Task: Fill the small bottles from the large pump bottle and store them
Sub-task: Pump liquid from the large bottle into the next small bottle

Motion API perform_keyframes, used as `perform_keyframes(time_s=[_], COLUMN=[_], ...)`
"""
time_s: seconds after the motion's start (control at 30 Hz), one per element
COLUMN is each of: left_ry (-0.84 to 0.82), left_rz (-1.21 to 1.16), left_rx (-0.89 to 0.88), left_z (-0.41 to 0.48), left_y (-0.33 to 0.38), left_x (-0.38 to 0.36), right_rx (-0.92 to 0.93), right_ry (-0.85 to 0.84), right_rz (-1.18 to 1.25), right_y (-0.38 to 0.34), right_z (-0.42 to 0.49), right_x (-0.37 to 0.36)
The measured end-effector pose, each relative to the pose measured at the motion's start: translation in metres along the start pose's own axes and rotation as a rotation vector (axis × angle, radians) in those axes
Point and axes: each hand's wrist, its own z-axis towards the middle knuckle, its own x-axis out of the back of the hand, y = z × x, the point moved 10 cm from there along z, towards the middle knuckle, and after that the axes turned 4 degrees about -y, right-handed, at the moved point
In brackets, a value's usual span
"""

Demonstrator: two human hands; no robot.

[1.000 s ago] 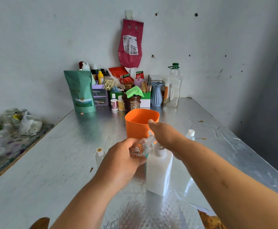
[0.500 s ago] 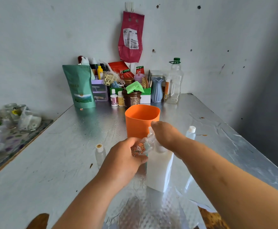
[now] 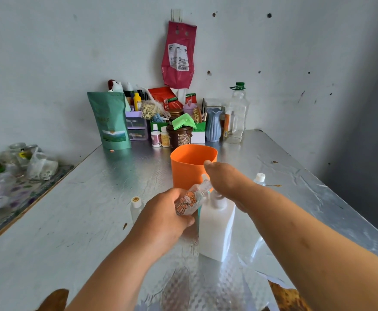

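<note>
Nothing much has moved: the left hand (image 3: 161,218) still holds the small clear cartoon-printed plastic bottle (image 3: 190,199), fingers curled round it, tilted at the spout of the white square pump bottle (image 3: 217,232) on the silver desk (image 3: 71,221). The right hand (image 3: 226,180) presses the pump, fingers stretched out.

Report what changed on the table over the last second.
Nothing visibly moved, was taken up or was let go; only the view shifted slightly. The left hand keeps its grip on the printed small bottle, tilted towards the pump. The right hand stays on top of the large pump bottle. The orange cup, the left capped bottle and the right capped bottle stand where they were.
</note>
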Motion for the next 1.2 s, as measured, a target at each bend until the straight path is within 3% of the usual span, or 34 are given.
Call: perform_keyframes(time_s=[1.2], left_ry=[0.028], left_rz=[-0.149], left_rx=[-0.064], left_z=[-0.004], left_y=[-0.001], left_x=[-0.001], right_rx=[-0.069], right_ry=[-0.011], right_rz=[0.208], right_y=[0.01], right_z=[0.0], right_x=[-0.006])
